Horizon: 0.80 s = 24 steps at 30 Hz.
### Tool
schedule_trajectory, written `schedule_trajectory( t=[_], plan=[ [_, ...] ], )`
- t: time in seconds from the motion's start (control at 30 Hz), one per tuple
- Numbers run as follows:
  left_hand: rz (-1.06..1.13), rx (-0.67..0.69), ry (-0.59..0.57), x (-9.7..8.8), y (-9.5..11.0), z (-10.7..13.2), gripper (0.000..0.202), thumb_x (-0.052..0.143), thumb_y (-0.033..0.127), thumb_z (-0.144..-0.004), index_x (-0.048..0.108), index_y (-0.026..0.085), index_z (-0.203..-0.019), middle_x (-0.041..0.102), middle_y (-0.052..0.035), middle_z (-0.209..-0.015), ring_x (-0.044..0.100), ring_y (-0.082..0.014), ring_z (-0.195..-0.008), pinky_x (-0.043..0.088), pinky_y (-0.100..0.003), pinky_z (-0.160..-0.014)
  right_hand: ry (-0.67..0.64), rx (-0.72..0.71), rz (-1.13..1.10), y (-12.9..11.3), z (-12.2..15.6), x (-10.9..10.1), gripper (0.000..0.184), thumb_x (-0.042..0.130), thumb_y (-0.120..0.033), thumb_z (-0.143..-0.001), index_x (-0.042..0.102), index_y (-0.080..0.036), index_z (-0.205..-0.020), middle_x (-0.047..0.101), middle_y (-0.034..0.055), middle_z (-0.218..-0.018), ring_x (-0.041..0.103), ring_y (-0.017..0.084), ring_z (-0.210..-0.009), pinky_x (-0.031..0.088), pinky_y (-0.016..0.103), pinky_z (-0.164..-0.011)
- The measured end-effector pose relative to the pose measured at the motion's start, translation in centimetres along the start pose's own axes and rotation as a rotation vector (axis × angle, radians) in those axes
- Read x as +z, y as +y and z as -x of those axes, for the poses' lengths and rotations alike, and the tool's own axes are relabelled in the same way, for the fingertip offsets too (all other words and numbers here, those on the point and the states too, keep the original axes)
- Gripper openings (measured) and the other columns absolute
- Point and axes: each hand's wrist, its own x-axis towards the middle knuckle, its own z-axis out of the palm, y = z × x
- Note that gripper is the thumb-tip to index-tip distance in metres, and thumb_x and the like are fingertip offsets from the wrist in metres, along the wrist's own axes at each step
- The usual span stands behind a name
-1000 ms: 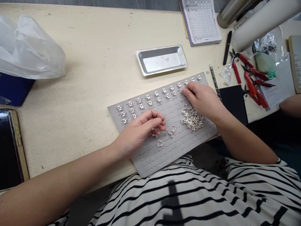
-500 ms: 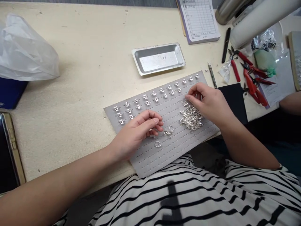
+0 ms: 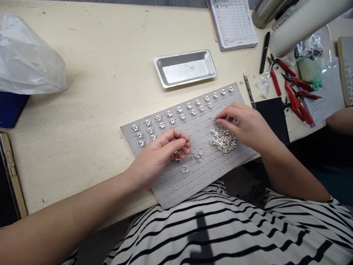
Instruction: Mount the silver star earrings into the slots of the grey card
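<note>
Silver chain tangle under right hand; left hand half-hides ring.

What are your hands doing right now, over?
Left hand curled above loose silver rings. Right hand pinching beside silver chain tangle. Both over gray slotted board, nothing blocking.

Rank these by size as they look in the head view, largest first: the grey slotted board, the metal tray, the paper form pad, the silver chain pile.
1. Grey slotted board
2. Metal tray and paper form pad: too alike to rank
3. Silver chain pile
</note>
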Motion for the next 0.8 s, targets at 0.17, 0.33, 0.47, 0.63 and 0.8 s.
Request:
schedule_trajectory(
  t=[0.17,0.33,0.47,0.63,0.8],
  plan=[
    [0.009,0.006,-0.012,-0.1,-0.1,-0.1,0.016,0.072,0.036,-0.095,0.07,0.021,-0.097,0.067,-0.0017,-0.095,0.06,-0.0128,-0.086,0.048,-0.028,-0.076,0.098,0.179,-0.033,0.8,-0.7,0.0,0.021,0.066,-0.043,-0.095,0.068,-0.028,-0.08,0.07,0.0058,-0.085,0.06,0.022,-0.075,0.047,0.041,-0.07],
    [0.006,0.003,-0.013,-0.2,-0.1,-0.1,0.016,0.071,0.036,-0.096,0.07,0.02,-0.098,0.067,-0.0014,-0.095,0.061,-0.0122,-0.086,0.049,-0.027,-0.076,0.118,0.194,-0.048,1.2,0.0,0.2,0.024,0.063,-0.042,-0.096,0.064,-0.027,-0.079,0.067,0.0047,-0.081,0.058,0.021,-0.074,0.045,0.039,-0.068],
    [0.003,-0.001,-0.019,-0.2,-0.1,-0.1,0.016,0.071,0.036,-0.096,0.07,0.02,-0.098,0.067,-0.001,-0.095,0.061,-0.012,-0.086,0.049,-0.027,-0.076,0.153,0.222,-0.115,1.2,-0.3,0.6,0.023,0.062,-0.041,-0.097,0.064,-0.026,-0.081,0.064,0.0032,-0.078,0.055,0.018,-0.071,0.042,0.037,-0.065],
    [-0.001,0.002,-0.007,-0.3,-0.2,-0.1,0.016,0.072,0.036,-0.096,0.069,0.021,-0.099,0.067,-0.0008,-0.096,0.061,-0.012,-0.087,0.049,-0.027,-0.076,0.317,0.224,-0.203,1.7,-2.6,1.4,0.022,0.061,-0.039,-0.097,0.065,-0.024,-0.082,0.062,0.0021,-0.074,0.054,0.017,-0.069,0.04,0.036,-0.065],
    [-0.014,0.004,-0.016,-0.3,-0.2,-0.1,0.017,0.071,0.038,-0.096,0.069,0.021,-0.099,0.067,-0.0003,-0.097,0.061,-0.0116,-0.088,0.049,-0.026,-0.077,0.321,0.23,-0.105,2.0,-3.4,2.0,0.026,0.058,-0.037,-0.098,0.057,-0.024,-0.075,0.061,0.0016,-0.073,0.053,0.017,-0.07,0.038,0.036,-0.067]
  ],
)
